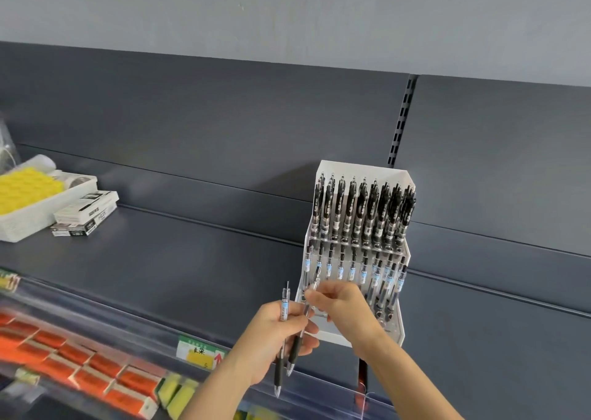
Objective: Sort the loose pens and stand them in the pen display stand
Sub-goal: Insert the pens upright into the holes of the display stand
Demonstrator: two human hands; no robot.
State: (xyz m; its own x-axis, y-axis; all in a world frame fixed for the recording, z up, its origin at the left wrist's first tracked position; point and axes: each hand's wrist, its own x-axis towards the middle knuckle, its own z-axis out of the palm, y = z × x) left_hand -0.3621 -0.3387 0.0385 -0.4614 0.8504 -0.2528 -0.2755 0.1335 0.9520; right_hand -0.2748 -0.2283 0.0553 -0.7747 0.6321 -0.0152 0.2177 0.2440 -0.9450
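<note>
A white tiered pen display stand (395, 330) sits on the dark grey shelf (179, 259), right of centre. Its top tier is packed with black pens (361, 215). The middle tier holds clear pens with blue labels (351, 271), and a few stand at the right of the lowest tier. My left hand (271, 339) grips two clear pens with black grips (283, 333), tips pointing down. My right hand (342, 307) pinches the upper end of one of those pens (311, 288), just in front of the stand's lower left corner.
A white basket (22, 221) with yellow items stands at the far left, with flat pen boxes (84, 215) beside it. Below the shelf edge lie orange packs (80, 365), yellow-green items (176, 394) and a price tag (200, 352).
</note>
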